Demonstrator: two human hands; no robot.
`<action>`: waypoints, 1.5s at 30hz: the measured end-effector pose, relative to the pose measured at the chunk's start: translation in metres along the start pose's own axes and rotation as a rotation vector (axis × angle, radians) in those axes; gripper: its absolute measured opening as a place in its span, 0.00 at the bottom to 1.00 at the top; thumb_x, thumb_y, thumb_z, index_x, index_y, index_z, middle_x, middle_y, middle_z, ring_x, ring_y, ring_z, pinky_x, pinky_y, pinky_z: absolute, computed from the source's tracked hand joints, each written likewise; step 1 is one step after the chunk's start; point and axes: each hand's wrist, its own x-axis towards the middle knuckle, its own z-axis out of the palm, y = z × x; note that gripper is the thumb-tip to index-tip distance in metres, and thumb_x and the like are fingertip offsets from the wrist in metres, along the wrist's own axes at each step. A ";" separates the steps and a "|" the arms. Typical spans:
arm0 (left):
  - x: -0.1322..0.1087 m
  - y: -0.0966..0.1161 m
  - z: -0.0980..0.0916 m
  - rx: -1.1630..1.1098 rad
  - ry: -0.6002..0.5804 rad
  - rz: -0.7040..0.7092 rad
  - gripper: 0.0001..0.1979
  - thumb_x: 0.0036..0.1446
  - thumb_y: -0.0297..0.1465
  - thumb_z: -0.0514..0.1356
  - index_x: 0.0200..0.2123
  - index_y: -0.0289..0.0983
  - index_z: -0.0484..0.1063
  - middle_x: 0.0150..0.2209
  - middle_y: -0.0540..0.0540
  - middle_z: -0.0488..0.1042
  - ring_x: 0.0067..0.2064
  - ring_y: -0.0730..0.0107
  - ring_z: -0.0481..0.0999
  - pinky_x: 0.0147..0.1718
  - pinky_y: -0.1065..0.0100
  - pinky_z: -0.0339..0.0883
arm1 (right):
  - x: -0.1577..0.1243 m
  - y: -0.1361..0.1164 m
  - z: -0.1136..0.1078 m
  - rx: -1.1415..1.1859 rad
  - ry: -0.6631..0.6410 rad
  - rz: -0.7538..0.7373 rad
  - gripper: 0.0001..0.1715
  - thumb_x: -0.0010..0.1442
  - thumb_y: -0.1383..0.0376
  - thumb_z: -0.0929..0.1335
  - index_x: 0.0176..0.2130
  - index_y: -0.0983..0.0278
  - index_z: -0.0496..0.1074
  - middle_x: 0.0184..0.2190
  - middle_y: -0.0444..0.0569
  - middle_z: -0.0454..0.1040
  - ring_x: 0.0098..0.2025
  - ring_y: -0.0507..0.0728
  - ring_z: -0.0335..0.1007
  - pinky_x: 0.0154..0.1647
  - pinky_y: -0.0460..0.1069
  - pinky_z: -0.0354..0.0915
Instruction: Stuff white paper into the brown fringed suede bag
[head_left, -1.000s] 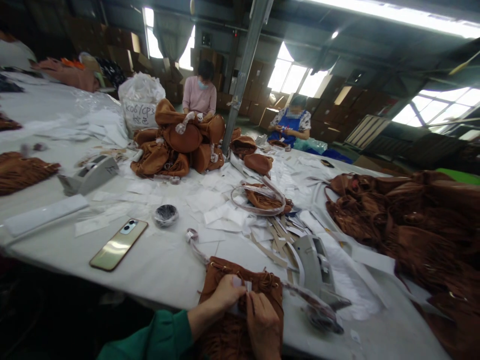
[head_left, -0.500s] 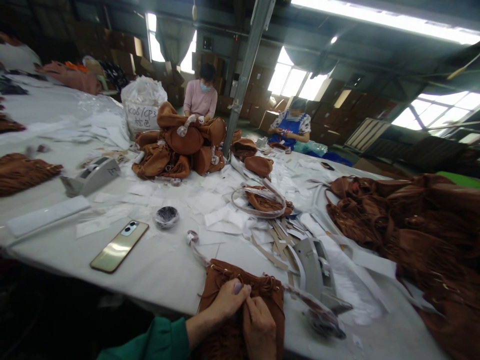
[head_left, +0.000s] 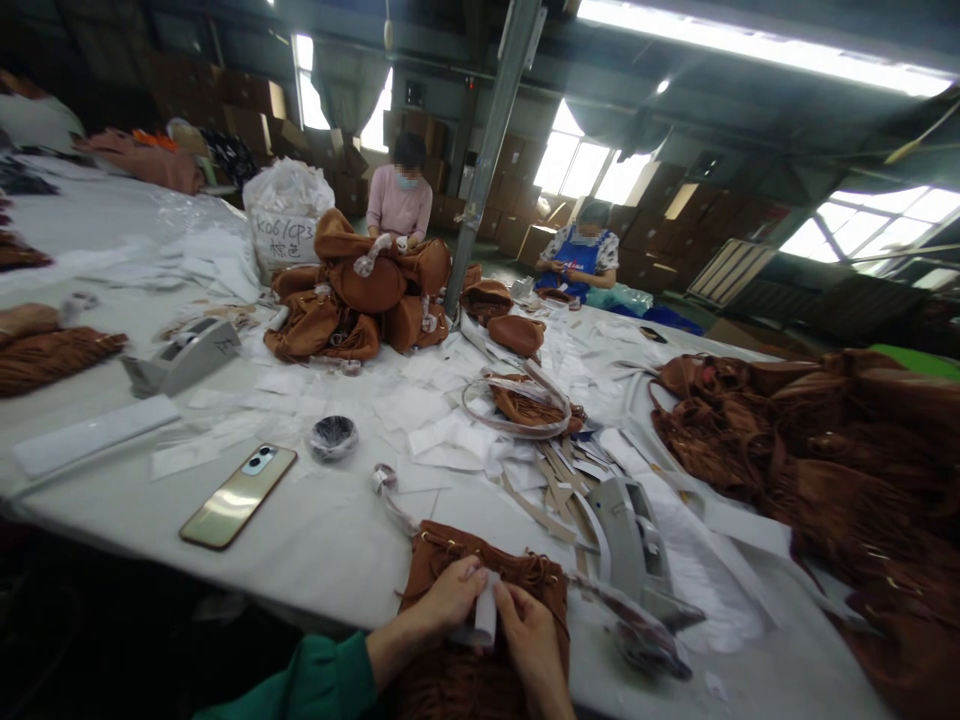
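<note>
A brown drawstring bag [head_left: 439, 545] with fringe and gold-coloured eyelets lies at the table's front edge, below both my hands. Between them is a folded piece of white paper or tissue [head_left: 486, 610], over the bag's upper front. My left hand [head_left: 452, 598], in a green sleeve, pinches its left side with thumb and fingers. My right hand [head_left: 531, 632] has thumb and fingers closed at its right edge. A wrapped strap end [head_left: 384, 478] extends from the bag's upper left, and another plastic-wrapped bundle [head_left: 649, 645] lies to its right.
A phone [head_left: 240, 497] and wrapped black roll [head_left: 334, 437] lie left of the bag. Grey tape dispensers [head_left: 626, 540] [head_left: 184, 355] stand on the table. Brown bags are piled at centre back [head_left: 367, 285] and right [head_left: 795, 450]. Another person's hand [head_left: 28, 320] is at far left; two people work opposite.
The white piece now shows unfolded between my hands, where only a small bit showed before. My right hand has shifted slightly right and turned. Another person's hand has entered at the far left.
</note>
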 end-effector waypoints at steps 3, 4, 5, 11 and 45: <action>-0.002 -0.001 -0.001 -0.052 0.008 0.005 0.21 0.51 0.50 0.54 0.34 0.38 0.57 0.25 0.54 0.60 0.23 0.75 0.60 0.23 0.70 0.55 | 0.005 -0.003 0.001 0.021 -0.040 0.067 0.32 0.45 0.40 0.69 0.22 0.69 0.74 0.19 0.50 0.74 0.22 0.54 0.66 0.22 0.46 0.60; -0.002 -0.001 -0.001 -0.065 0.006 0.009 0.21 0.50 0.49 0.55 0.34 0.37 0.58 0.25 0.54 0.60 0.24 0.76 0.60 0.24 0.71 0.54 | 0.007 -0.003 0.001 0.034 -0.047 0.084 0.32 0.44 0.40 0.69 0.20 0.68 0.72 0.17 0.48 0.71 0.20 0.52 0.63 0.19 0.45 0.56; -0.003 -0.001 -0.002 -0.077 0.001 0.012 0.21 0.50 0.49 0.57 0.34 0.37 0.58 0.26 0.54 0.60 0.24 0.76 0.60 0.24 0.71 0.54 | 0.008 -0.003 0.002 0.049 -0.056 0.097 0.32 0.44 0.40 0.70 0.18 0.68 0.70 0.15 0.47 0.69 0.18 0.50 0.59 0.18 0.45 0.53; -0.006 0.009 -0.006 -0.135 -0.040 -0.034 0.17 0.48 0.42 0.59 0.33 0.38 0.59 0.24 0.56 0.60 0.24 0.76 0.61 0.24 0.72 0.54 | 0.018 0.003 0.013 0.161 -0.145 0.136 0.35 0.39 0.38 0.71 0.19 0.68 0.69 0.14 0.46 0.67 0.16 0.49 0.57 0.16 0.45 0.52; -0.057 -0.002 0.017 0.437 0.382 0.375 0.22 0.65 0.37 0.46 0.55 0.35 0.69 0.47 0.38 0.76 0.49 0.59 0.74 0.51 0.63 0.66 | 0.009 0.010 0.026 0.170 0.014 0.054 0.27 0.44 0.46 0.71 0.23 0.68 0.68 0.17 0.43 0.64 0.19 0.48 0.55 0.17 0.44 0.52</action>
